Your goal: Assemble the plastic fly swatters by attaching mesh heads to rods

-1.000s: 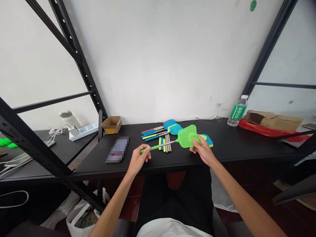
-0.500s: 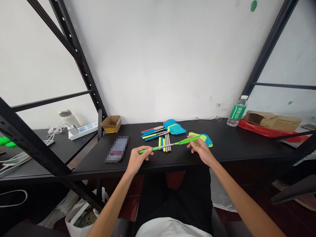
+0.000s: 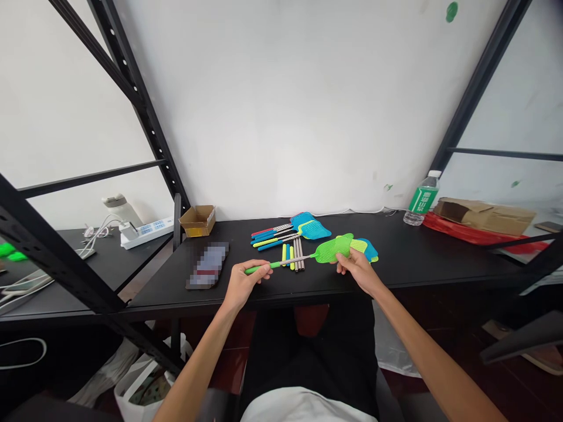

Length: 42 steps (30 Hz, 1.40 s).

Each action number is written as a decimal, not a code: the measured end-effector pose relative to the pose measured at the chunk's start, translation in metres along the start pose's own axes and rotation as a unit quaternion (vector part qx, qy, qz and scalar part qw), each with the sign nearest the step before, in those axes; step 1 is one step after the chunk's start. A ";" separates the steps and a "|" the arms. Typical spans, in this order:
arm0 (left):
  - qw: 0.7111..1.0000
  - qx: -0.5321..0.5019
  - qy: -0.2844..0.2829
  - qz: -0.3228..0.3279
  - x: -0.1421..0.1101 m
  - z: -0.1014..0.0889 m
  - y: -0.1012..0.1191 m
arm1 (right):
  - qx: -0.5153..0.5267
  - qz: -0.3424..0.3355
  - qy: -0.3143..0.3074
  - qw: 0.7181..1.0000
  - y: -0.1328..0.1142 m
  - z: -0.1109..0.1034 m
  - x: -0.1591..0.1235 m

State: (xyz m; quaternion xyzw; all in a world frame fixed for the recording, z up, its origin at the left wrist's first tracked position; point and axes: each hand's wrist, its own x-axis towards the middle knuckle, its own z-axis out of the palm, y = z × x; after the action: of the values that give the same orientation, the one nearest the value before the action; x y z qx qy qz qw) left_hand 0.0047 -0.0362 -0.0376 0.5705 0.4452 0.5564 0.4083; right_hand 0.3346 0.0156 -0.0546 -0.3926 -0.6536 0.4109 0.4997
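Left hand (image 3: 241,286): fingers clenched on the handle of a green plastic fly swatter (image 3: 332,248), over the black counter (image 3: 417,252). Right hand (image 3: 358,271): fingers grasping its mesh head. Farther on lie loose swatter shafts (image 3: 297,255) and a blue swatter head (image 3: 313,228).

Grip: the left hand (image 3: 244,286) held the fly swatter (image 3: 332,249) by its handle, the right hand (image 3: 358,269) by its head.
Below: loose handles (image 3: 295,255) lay under the shaft, on the desk (image 3: 417,252).
Behind: a second fly swatter (image 3: 310,227) lay beyond them.
Left: a cardboard box (image 3: 197,220) sat past the left hand.
Right: a water bottle (image 3: 422,199) stood past the right hand.

green plastic fly swatter (image 3: 333,248), glossy metal shaft (image 3: 301,258)
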 end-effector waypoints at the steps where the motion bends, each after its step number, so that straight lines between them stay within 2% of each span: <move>1: 1.000 0.001 0.001 0.002 0.000 0.000 0.000 | 0.003 -0.003 -0.004 1.000 -0.001 0.000 0.000; 16: 0.997 0.071 -0.006 0.013 -0.001 -0.003 0.001 | 0.025 0.033 -0.035 0.999 -0.013 0.002 -0.003; 18: 0.996 0.087 -0.009 0.015 -0.001 -0.003 0.001 | 0.050 0.039 -0.022 0.998 -0.012 0.002 -0.003; 24: 0.985 0.159 -0.060 0.039 -0.007 0.007 0.006 | 0.133 0.065 0.071 0.986 -0.007 0.004 0.001; 31: 0.970 0.225 -0.050 0.074 -0.007 0.007 0.009 | 0.148 0.054 0.054 0.986 -0.007 0.006 0.002; 36: 0.958 0.266 -0.016 0.111 0.011 0.002 0.013 | 0.166 0.048 0.058 0.983 -0.009 0.010 0.003; 42: 0.905 0.383 0.009 0.187 0.062 0.003 0.012 | 0.163 0.042 0.052 0.984 -0.012 0.010 0.004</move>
State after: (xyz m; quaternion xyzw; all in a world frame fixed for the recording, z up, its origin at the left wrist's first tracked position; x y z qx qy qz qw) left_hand 0.0074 0.0206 -0.0094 0.7505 0.5130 0.4143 0.0428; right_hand 0.3231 0.0138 -0.0441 -0.3541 -0.5339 0.5114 0.5727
